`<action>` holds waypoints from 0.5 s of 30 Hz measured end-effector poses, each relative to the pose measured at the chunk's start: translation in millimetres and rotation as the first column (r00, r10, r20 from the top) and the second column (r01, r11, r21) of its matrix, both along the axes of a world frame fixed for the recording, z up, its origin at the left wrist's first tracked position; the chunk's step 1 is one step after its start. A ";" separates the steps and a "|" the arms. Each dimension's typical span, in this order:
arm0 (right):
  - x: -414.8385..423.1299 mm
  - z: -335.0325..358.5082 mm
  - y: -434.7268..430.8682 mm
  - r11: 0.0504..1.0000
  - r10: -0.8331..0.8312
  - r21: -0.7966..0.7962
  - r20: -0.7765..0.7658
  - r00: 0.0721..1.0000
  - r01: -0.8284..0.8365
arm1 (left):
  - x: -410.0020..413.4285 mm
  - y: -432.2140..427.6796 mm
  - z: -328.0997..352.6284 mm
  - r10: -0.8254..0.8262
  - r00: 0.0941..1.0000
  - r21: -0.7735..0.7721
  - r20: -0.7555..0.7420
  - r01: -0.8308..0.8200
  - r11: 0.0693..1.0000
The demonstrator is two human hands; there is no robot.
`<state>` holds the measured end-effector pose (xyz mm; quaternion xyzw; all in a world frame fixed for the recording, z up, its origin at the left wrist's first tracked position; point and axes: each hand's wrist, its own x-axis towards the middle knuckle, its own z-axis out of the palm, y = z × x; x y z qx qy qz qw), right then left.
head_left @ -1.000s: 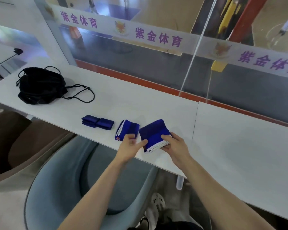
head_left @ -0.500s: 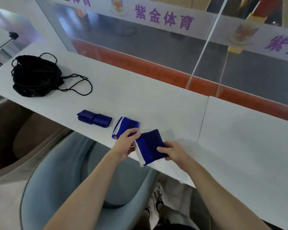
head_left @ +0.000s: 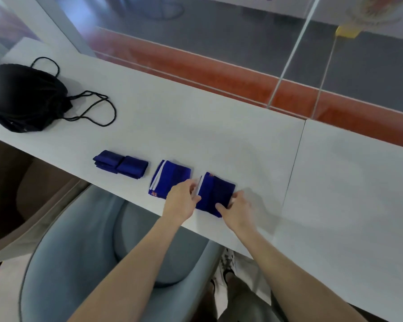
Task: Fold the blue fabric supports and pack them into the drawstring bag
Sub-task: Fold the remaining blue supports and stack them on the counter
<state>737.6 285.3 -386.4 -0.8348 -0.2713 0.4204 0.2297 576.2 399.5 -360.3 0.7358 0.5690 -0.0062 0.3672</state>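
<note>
Three folded blue fabric supports lie in a row near the front edge of the white table [head_left: 196,126]. The right one [head_left: 215,191] lies flat with a white edge on its left. My left hand [head_left: 182,201] pinches its left edge and my right hand [head_left: 236,209] pinches its near right corner. The middle support [head_left: 170,176] has white stripes and lies just left of my left hand, partly covered by it. The left one [head_left: 120,164] is a darker folded bundle. The black drawstring bag [head_left: 26,98] sits crumpled at the far left, its cords spread to the right.
A glass partition with an orange base [head_left: 196,66] runs along the table's far edge. A seam [head_left: 296,168] splits the tabletop right of my hands. A grey-blue chair [head_left: 84,252] stands below the front edge, and my shoe [head_left: 227,263] shows beside it.
The right support, held lifted and tilted between my hands, now lies flat on the table beside the middle one. The camera has tipped further down.
</note>
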 end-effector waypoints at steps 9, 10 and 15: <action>1.8 11.0 11.8 0.956 0.287 0.032 0.100 0.953 -0.291 | -20.6 -35.1 -11.6 -0.038 0.995 0.122 -0.087 0.048 0.991; 1.3 12.4 14.5 0.952 0.302 0.030 0.093 0.949 -0.306 | -22.6 -35.5 -9.6 -0.040 0.994 0.136 -0.098 0.054 0.989; -3.1 13.5 23.2 0.939 0.340 0.019 0.098 0.935 -0.344 | -30.3 -31.8 -5.7 -0.064 0.989 0.231 -0.132 0.093 0.968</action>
